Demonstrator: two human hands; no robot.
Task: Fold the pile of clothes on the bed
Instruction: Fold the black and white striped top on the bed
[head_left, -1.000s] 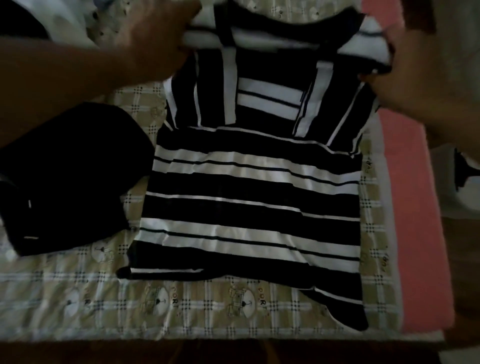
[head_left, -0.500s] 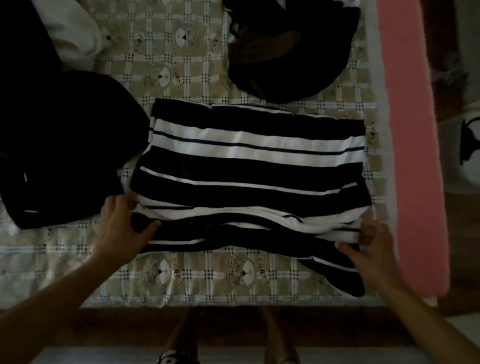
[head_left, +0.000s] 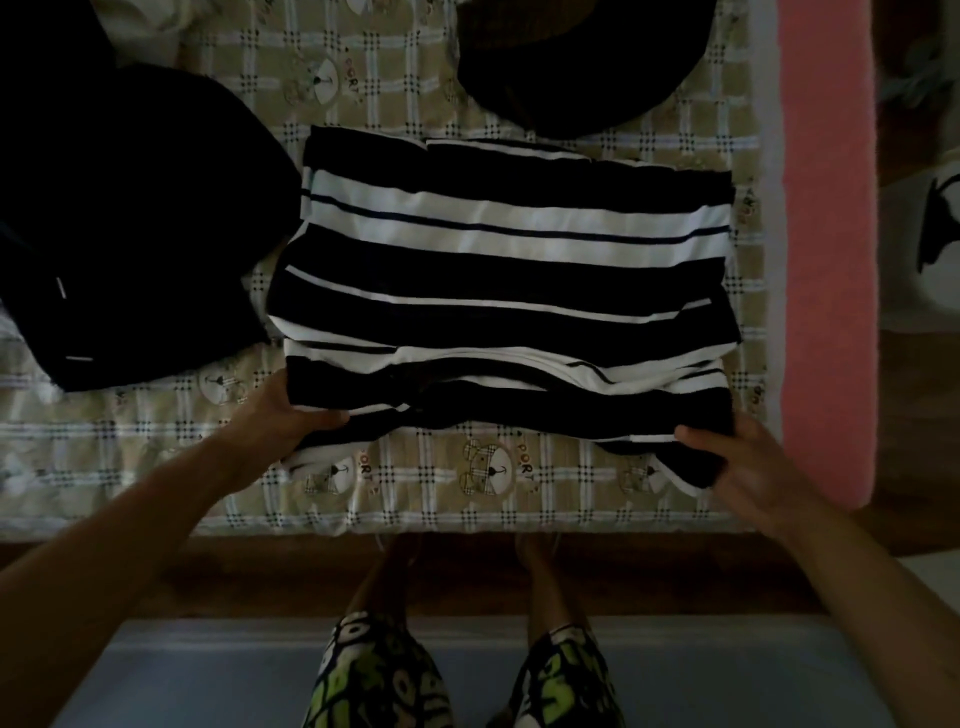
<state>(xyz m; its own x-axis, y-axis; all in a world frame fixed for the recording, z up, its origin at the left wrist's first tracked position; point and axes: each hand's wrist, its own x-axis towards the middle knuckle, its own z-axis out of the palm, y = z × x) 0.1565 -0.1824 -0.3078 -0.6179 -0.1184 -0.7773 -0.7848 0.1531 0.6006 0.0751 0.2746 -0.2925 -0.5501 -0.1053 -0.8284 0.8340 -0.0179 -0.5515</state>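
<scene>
The folded black-and-white striped shirt (head_left: 498, 270) lies on the checked bedsheet (head_left: 519, 499), long axis running left to right, stretching away from the left hand (head_left: 275, 415) and right hand (head_left: 753, 462), each pinching one near corner, equally close.

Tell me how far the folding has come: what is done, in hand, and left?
Done: the striped garment lies on the bed doubled over, its layers stacked along the near edge. In hand: the left hand and right hand grip its near corners, likely for another fold. Left: a black garment at the left and a dark garment at the far edge; whether these are folded I cannot tell.
</scene>
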